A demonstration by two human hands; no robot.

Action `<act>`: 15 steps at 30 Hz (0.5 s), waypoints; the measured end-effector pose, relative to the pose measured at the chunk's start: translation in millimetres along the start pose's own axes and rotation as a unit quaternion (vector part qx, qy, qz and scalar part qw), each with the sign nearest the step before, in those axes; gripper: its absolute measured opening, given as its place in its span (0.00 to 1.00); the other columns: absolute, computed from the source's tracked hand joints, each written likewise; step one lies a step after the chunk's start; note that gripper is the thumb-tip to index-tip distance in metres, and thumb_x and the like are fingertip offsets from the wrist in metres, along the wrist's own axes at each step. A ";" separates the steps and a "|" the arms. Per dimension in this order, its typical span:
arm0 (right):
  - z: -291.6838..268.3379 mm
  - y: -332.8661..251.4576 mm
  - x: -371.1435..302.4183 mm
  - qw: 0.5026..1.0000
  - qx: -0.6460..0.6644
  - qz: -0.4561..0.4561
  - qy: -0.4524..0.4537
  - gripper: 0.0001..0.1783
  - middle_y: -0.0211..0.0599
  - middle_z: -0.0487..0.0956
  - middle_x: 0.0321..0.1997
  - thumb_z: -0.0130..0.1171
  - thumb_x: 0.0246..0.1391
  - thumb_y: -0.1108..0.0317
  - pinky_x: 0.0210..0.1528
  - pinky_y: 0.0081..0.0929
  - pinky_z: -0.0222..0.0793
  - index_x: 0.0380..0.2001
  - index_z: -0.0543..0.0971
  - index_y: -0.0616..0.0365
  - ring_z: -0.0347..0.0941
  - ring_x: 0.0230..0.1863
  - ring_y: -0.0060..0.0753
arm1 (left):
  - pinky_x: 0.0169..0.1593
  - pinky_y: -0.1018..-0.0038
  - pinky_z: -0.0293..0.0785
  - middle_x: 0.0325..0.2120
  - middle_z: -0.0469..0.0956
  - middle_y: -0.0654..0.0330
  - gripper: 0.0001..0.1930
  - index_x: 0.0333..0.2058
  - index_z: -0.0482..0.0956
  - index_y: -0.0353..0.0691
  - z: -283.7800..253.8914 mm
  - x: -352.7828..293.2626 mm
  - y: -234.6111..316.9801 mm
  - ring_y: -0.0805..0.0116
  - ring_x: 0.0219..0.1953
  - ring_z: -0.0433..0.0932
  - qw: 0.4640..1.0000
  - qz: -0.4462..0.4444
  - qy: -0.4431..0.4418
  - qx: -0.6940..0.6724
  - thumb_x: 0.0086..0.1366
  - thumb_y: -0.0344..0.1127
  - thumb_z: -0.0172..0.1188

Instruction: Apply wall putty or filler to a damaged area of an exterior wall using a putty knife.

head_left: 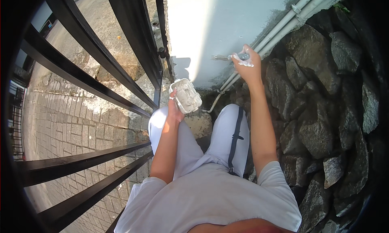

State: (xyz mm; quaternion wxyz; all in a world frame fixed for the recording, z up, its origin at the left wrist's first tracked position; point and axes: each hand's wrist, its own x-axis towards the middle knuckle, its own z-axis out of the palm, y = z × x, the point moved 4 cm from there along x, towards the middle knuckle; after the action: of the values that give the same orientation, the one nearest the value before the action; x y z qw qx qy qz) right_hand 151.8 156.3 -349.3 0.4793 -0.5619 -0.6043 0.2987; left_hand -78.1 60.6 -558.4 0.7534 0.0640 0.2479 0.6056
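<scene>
Lower centre of the frame: the person's torso in a pale grey T-shirt [210, 196], with light trousers [227, 131] above it, a dark strap running down the right leg.

Centre: left hand [175, 109], forearm rising from the lower edge. Its grip is closed around the underside of a small white rectangular tub [186, 96], thumb at the near rim. The tub is tilted and holds pale grey-white filler paste.

Upper centre right: right hand [247, 67], arm stretched up. Its grip is pressed together on the handle of a putty knife [227, 57], whose metal blade points left and lies against the white wall [227, 18]. Paste smears the fingers.

Beside that hand: white pipes [291, 16] run diagonally from the upper right down along the wall's foot.

Right side: dark rough stone wall [324, 111].

Left side: black metal railing [89, 79], bars crossing the frame diagonally; beyond it, sunlit brick paving [60, 123].
</scene>
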 end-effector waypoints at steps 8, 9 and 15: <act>2.8 -20.4 -18.2 0.961 -0.161 -0.202 0.094 0.19 0.42 0.72 0.14 0.70 0.45 0.65 0.23 0.33 0.66 0.23 0.66 0.58 0.69 0.18 0.52 | 0.59 0.54 0.71 0.54 0.75 0.55 0.32 0.61 0.67 0.42 -9.2 2.8 -3.4 0.56 0.54 0.75 1.000 -0.014 0.016 -0.011 0.65 0.55 0.52; 3.0 -18.4 -24.6 0.962 -0.162 -0.200 0.094 0.19 0.42 0.72 0.14 0.70 0.45 0.65 0.23 0.33 0.66 0.23 0.66 0.58 0.69 0.18 0.52 | 0.59 0.54 0.71 0.54 0.74 0.55 0.32 0.61 0.67 0.42 -5.9 1.8 -1.8 0.56 0.54 0.75 1.000 -0.008 0.009 -0.012 0.65 0.55 0.52; 19.8 -5.8 -29.6 0.966 -0.168 -0.190 0.052 0.21 0.38 0.70 0.13 0.69 0.47 0.65 0.22 0.28 0.63 0.20 0.65 0.59 0.58 0.17 0.30 | 0.59 0.55 0.71 0.54 0.74 0.55 0.32 0.61 0.67 0.42 0.2 3.4 0.1 0.56 0.54 0.75 1.000 -0.002 -0.010 -0.009 0.64 0.56 0.53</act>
State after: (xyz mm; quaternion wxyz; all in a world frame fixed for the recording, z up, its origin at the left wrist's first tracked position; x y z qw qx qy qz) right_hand 128.7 130.2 -358.5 0.4571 -0.5237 -0.7158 0.0665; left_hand -77.6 63.8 -559.2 0.7576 0.0631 0.2346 0.6058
